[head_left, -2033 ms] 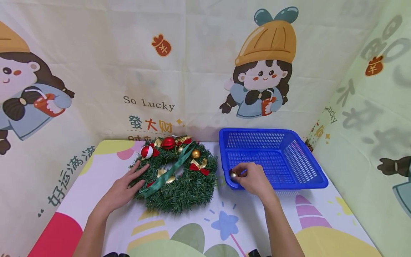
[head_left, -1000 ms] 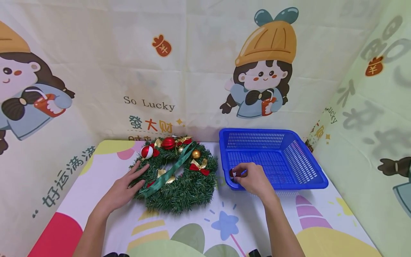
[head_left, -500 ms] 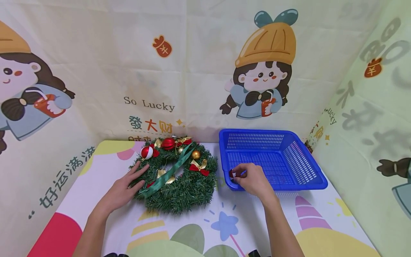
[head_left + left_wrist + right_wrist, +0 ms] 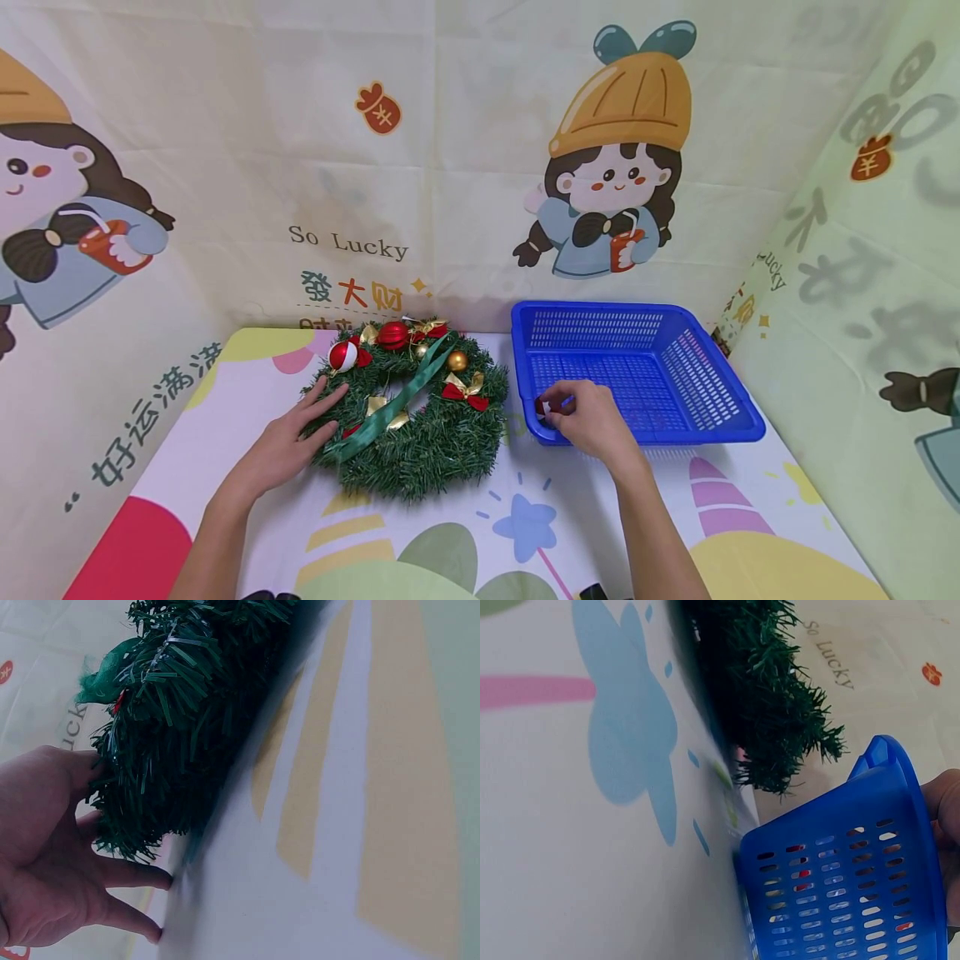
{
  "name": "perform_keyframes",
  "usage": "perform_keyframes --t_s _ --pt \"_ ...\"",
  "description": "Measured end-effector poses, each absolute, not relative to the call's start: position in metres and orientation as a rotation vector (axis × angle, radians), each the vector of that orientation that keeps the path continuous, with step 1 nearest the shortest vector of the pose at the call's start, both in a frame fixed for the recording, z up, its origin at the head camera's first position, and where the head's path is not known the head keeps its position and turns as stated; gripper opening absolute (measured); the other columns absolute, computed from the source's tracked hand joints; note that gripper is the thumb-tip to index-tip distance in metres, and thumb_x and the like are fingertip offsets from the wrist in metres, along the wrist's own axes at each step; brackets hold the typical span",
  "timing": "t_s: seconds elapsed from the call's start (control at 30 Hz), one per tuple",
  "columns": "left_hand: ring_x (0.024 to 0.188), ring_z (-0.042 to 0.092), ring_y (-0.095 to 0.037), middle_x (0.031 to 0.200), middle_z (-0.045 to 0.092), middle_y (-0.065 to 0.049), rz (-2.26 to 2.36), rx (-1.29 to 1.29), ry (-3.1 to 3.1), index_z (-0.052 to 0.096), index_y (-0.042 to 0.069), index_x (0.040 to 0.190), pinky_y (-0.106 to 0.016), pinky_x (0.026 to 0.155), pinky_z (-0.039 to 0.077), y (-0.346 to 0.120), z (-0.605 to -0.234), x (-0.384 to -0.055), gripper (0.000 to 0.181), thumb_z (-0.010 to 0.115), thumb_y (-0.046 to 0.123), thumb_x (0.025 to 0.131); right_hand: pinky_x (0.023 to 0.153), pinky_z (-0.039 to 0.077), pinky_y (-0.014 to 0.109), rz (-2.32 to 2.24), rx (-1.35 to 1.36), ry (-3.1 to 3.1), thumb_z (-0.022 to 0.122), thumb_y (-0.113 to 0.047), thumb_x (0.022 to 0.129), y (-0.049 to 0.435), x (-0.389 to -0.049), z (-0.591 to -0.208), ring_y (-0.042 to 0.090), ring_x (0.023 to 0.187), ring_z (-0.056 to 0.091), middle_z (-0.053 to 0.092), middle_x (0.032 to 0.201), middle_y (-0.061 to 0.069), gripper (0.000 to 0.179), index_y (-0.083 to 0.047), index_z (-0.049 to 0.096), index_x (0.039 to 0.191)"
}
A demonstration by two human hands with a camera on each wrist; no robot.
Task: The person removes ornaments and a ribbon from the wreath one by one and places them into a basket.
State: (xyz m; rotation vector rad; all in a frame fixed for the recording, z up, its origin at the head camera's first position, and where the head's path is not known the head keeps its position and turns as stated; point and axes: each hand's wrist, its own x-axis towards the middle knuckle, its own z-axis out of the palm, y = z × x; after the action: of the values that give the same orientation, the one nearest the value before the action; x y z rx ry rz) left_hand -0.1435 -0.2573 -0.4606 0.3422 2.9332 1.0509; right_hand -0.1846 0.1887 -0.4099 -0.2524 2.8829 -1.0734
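I'm watching a green, red-and-gold-trimmed wreath [image 4: 427, 462] lying on the printed desk [image 4: 277, 533]; left fingers [image 4: 322, 404] resting wide on it; right fingers [image 4: 564, 387] pinching a red-white trinket [image 4: 543, 408] inside a basket [image 4: 652, 436]; cartoon cloth [image 4: 465, 167] hanging behind.

A: Site type?
B: Looks like a draped booth [image 4: 225, 192]. Creased cartoon-print cloth [image 4: 472, 158] on three sides, white, brightly printed tabletop [image 4: 495, 546] between.
A: Home, lab, shop?
B: Can't tell. Cloth blocks the view past it.
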Motion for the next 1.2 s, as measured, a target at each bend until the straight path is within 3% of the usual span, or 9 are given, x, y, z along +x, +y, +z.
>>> perform_keyframes --t_s 0.33,0.73,1.03,1.2 --pt "0.144 0.034 -0.062 0.173 0.018 -0.02 1.048 0.346 2.925 0.036 0.023 0.164 -0.075 0.107 0.038 -0.257 -0.462 -0.145 0.058 0.053 0.037 0.11 0.074 0.061 0.038 -1.111 -0.248 2.899 0.075 -0.008 0.095 0.189 -0.185 -0.409 0.026 0.096 0.073 0.077 0.101 0.005 0.014 -0.01 0.079 0.108" --pt "0.144 0.034 -0.062 0.173 0.018 -0.02 1.049 0.356 2.923 0.037 0.021 0.164 -0.075 0.107 0.037 -0.253 -0.461 -0.146 0.058 0.053 0.035 0.11 0.07 0.063 0.035 -1.273 -0.221 2.897 0.076 -0.006 0.094 0.187 -0.183 -0.409 0.03 0.097 0.075 0.076 0.112 0.015 0.026 -0.011 0.076 0.119" --pt "0.145 0.033 -0.063 0.174 0.017 -0.019 1.056 0.354 2.916 0.036 0.022 0.164 -0.074 0.107 0.037 -0.256 -0.46 -0.145 0.059 0.054 0.035 0.11 0.085 0.063 0.044 -1.405 -0.294 2.964 0.078 -0.008 0.093 0.181 -0.181 -0.409 0.031 0.102 0.075 0.073 0.123 0.01 0.035 -0.015 0.073 0.127" --pt "0.145 0.032 -0.063 0.174 0.017 -0.019 1.065 0.355 2.918 0.036 0.023 0.164 -0.075 0.108 0.037 -0.257 -0.461 -0.144 0.058 0.054 0.035 0.11 0.087 0.063 0.047 -1.472 -0.329 2.975 0.079 -0.007 0.092 0.175 -0.182 -0.408 0.03 0.103 0.075 0.072 0.124 0.012 0.037 -0.012 0.072 0.129"
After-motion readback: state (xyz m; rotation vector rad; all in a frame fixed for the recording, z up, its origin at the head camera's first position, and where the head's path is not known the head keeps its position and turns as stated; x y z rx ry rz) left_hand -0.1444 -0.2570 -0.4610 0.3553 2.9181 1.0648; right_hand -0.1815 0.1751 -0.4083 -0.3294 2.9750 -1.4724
